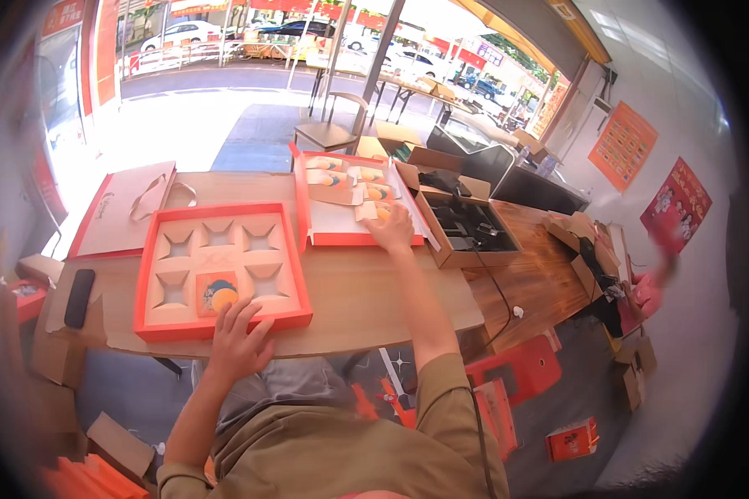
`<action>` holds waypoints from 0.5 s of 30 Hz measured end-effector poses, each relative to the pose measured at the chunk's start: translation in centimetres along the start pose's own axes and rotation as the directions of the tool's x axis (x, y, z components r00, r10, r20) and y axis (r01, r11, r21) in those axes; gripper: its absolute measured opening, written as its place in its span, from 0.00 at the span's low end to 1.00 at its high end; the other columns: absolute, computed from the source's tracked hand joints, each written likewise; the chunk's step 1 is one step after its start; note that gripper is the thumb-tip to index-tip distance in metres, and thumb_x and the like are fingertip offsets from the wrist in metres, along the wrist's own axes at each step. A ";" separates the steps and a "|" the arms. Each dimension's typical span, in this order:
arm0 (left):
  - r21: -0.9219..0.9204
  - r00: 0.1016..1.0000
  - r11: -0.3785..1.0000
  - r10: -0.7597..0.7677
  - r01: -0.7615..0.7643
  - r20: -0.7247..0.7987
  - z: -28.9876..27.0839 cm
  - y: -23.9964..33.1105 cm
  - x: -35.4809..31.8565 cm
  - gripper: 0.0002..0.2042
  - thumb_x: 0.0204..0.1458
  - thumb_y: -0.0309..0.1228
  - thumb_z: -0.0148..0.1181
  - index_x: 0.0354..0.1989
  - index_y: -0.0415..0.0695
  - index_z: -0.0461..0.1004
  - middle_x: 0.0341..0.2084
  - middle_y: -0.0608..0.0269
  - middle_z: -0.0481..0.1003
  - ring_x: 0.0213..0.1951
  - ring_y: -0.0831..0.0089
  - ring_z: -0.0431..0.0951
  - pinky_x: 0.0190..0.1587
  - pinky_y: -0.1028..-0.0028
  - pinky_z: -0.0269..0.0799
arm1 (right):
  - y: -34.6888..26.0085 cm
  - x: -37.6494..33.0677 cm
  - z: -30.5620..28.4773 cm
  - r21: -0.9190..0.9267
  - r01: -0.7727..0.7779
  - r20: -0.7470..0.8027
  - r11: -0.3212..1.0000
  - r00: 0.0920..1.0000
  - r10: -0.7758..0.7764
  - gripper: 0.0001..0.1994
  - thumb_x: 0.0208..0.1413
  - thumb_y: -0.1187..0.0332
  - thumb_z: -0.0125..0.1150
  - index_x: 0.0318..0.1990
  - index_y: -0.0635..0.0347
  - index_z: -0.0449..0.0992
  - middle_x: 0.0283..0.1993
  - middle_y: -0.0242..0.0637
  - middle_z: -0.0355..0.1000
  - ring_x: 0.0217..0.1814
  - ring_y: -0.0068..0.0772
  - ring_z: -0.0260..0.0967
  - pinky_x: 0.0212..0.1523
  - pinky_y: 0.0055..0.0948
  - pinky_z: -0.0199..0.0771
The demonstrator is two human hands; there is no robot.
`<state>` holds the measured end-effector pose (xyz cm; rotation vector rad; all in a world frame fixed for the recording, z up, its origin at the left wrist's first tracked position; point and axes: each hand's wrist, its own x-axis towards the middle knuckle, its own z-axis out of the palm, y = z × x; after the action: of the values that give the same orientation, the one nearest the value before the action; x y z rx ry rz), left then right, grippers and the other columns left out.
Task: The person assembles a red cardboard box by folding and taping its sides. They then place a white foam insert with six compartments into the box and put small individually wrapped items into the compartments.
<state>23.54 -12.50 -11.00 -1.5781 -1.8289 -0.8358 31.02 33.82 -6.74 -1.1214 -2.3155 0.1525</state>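
A red-rimmed gift box (297,279) with a card insert of six-sided-cut compartments sits on the table in front of me. One small square box (209,293), printed dark blue and yellow, fills its front middle compartment. My left hand (240,339) rests over the front rim, fingers spread, fingertips at that small box. Behind it to the right lies a second red box (341,239) with a white inside, holding several small cream boxes with yellow prints. My right hand (394,230) reaches into it, its fingers closed on the nearest small box (381,209).
A flat carrier bag (125,208) with ribbon handles lies at the back left, near a black phone (79,298). An open carton (466,229) of dark items stands right of the second box. A red stool (524,370) is below the table's right side.
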 end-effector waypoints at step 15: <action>0.006 1.000 1.000 -0.029 0.029 -0.007 0.1 -0.4 -0.2 0.20 0.48 0.36 0.71 0.52 0.49 0.81 0.59 0.54 0.76 0.66 0.52 0.74 0.71 0.44 0.65 | 1.5 4.0 0.8 -0.238 -0.355 0.132 0.904 0.910 0.392 0.56 0.46 0.32 0.72 0.80 0.46 0.57 0.76 0.49 0.67 0.80 0.51 0.62 0.76 0.55 0.60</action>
<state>23.19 -12.59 -11.22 -1.5464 -1.8518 -0.8476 29.65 37.90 -6.19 -1.7233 -2.2797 0.1601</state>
